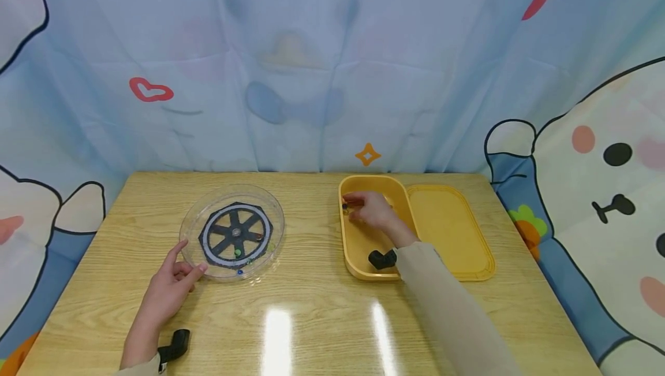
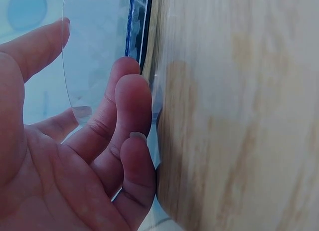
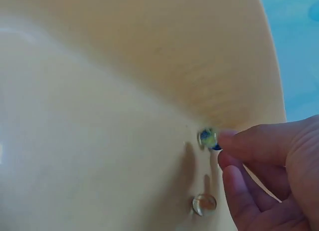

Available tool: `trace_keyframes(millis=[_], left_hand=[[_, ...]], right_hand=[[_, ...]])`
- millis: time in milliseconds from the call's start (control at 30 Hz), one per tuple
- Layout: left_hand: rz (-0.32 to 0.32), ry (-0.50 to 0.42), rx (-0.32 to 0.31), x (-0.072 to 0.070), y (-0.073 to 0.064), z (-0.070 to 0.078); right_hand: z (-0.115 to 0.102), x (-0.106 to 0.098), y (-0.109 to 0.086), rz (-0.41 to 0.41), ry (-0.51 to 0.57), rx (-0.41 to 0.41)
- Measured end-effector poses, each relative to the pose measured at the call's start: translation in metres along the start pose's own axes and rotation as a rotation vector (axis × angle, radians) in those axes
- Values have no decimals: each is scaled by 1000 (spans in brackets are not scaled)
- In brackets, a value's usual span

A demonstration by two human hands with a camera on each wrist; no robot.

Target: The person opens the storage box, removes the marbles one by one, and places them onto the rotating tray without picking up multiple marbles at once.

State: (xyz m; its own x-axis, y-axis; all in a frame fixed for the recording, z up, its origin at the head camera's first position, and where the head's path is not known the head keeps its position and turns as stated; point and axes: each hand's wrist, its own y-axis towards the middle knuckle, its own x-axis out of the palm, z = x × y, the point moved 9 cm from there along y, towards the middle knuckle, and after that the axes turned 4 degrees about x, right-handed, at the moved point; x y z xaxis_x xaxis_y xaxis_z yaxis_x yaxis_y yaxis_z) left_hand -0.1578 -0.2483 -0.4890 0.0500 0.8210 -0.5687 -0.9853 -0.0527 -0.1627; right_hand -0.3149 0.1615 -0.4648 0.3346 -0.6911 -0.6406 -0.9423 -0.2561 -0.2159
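A clear round dish (image 1: pixel 208 194) stands at the left of the table, with a dark six-spoked wheel pattern (image 1: pixel 220 241) in it. A green marble (image 1: pixel 238 253), a blue marble (image 1: pixel 240 272) and an orange-brown marble (image 1: pixel 259 237) lie in the dish. At its near left edge my left hand (image 1: pixel 168 286) holds the rim, thumb and forefinger over it, the other fingers curled low outside. My right hand (image 1: pixel 373 209) reaches into a yellow bin (image 1: pixel 358 252). Its fingertips pinch a blue-and-yellow glass marble (image 3: pixel 208 138) near the wall. Close by lies a clear marble (image 3: pixel 204 204).
A flat yellow lid (image 1: pixel 452 231) lies against the bin's right side. Black wrist-worn devices (image 1: pixel 383 259) show at both wrists. Behind the wooden table (image 1: pixel 312 226) hangs a blue patterned curtain (image 1: pixel 312 75).
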Motion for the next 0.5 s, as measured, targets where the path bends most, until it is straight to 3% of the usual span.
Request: trace_keyframes(millis=[233,500], left_hand=[[-4,-10,-27,0,-1,-4],[1,-8,-6,1,1,-2]], right_hand=[[5,3,8,22,-32,0],[13,3,13,72,-6,-11]])
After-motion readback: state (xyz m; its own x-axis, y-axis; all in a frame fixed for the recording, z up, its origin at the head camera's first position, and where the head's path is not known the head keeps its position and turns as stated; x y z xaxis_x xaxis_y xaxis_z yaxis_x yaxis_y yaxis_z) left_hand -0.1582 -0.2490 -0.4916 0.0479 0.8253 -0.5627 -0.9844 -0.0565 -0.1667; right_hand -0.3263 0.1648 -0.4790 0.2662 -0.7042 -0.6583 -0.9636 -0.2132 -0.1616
